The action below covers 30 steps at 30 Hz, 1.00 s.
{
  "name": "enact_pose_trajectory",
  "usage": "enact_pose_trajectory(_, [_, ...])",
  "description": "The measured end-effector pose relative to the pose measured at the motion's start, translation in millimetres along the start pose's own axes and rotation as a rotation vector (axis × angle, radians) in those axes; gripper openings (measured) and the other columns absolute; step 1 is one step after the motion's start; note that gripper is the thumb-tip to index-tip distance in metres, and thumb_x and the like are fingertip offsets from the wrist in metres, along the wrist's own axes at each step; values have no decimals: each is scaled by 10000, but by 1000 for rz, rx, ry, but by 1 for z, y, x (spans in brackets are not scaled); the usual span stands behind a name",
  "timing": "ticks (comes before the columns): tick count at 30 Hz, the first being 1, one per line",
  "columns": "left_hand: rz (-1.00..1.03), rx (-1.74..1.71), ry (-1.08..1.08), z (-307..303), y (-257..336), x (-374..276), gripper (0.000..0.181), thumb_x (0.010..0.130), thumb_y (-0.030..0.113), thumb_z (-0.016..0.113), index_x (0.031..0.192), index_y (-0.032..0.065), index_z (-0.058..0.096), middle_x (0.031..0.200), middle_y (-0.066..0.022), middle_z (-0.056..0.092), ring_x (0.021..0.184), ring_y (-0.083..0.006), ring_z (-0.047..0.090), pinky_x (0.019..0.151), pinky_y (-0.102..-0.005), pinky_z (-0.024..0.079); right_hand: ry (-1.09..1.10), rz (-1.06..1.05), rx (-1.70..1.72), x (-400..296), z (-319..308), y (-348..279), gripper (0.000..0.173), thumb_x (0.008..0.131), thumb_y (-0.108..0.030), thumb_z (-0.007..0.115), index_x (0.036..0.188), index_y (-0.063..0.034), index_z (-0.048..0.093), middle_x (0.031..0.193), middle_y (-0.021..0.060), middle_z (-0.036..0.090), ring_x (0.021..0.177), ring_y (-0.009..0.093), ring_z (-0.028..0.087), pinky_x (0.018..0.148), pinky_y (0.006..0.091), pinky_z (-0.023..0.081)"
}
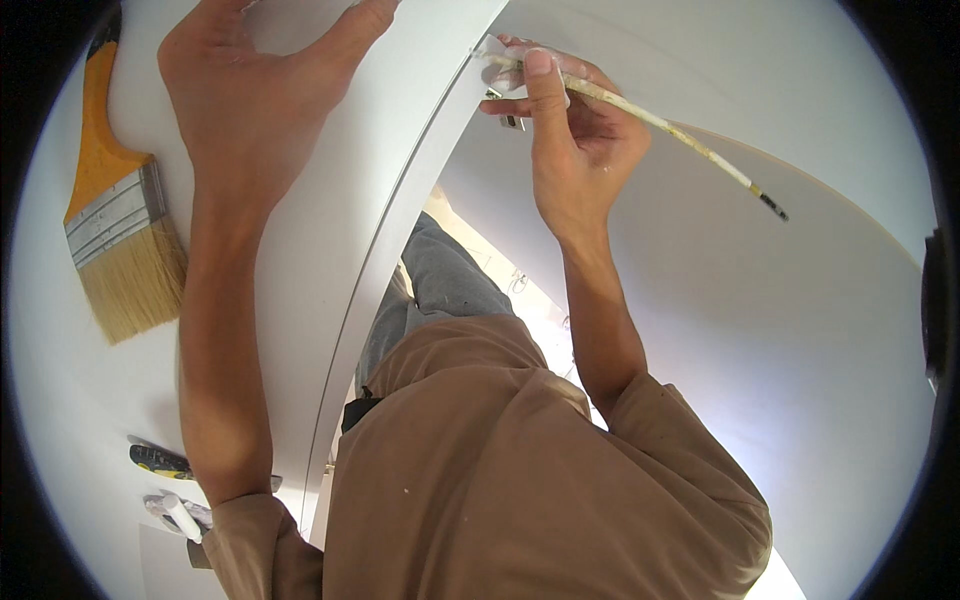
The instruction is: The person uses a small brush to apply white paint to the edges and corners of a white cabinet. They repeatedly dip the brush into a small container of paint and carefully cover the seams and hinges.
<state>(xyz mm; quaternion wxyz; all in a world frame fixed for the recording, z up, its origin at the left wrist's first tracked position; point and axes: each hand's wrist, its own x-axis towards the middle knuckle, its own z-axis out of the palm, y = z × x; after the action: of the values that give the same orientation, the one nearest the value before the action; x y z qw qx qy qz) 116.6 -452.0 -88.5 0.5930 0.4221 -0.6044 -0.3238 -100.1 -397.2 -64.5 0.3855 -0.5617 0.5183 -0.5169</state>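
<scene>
My right hand (577,142) grips a thin brush (675,135) by its pale, paint-spotted handle, thumb on top. The dark end of the handle points down to the right. Its other end reaches to the edge of a white panel (300,300). White smears cover the fingertips, and a whitish piece beside them is too unclear to name. Just under those fingers is a small metal fitting (512,122). My left hand (247,112) is over the white panel, thumb spread from the fingers. The top of the view cuts off its fingertips, so whether it holds anything is hidden.
A wide flat paintbrush (127,247) with an orange handle lies left of my left forearm. Below it are a black-and-yellow handled tool (159,460), partly behind the arm, and a white cylindrical object (182,517). A white door-like panel (712,300) stands at the right.
</scene>
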Motion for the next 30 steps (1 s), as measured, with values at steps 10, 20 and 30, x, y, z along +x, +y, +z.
enact_pose_trajectory(10, [120,232,74,16,29,-7,309,765,-112,735,1059,-16,736,1017,-115,723,977,-176,670,900,-310,498,-16,-14,-6,-1,1,-2,270,1025,-156,671,1077,105,716,1051,222,744,792,216,739,638,352,652])
enact_pose_trajectory(20, [101,238,42,12,24,1,313,770,-106,741,1068,-13,736,1012,-114,724,963,-171,667,885,-305,498,74,-24,23,8,2,4,251,1033,-153,651,1075,86,715,924,194,734,800,229,742,594,375,677])
enact_pose_trajectory(30, [141,234,44,11,19,-5,313,767,-109,744,1064,-9,737,1016,-113,724,959,-171,668,885,-305,499,48,-21,33,7,0,2,251,1022,-150,670,1070,93,716,953,199,738,775,217,731,601,377,675])
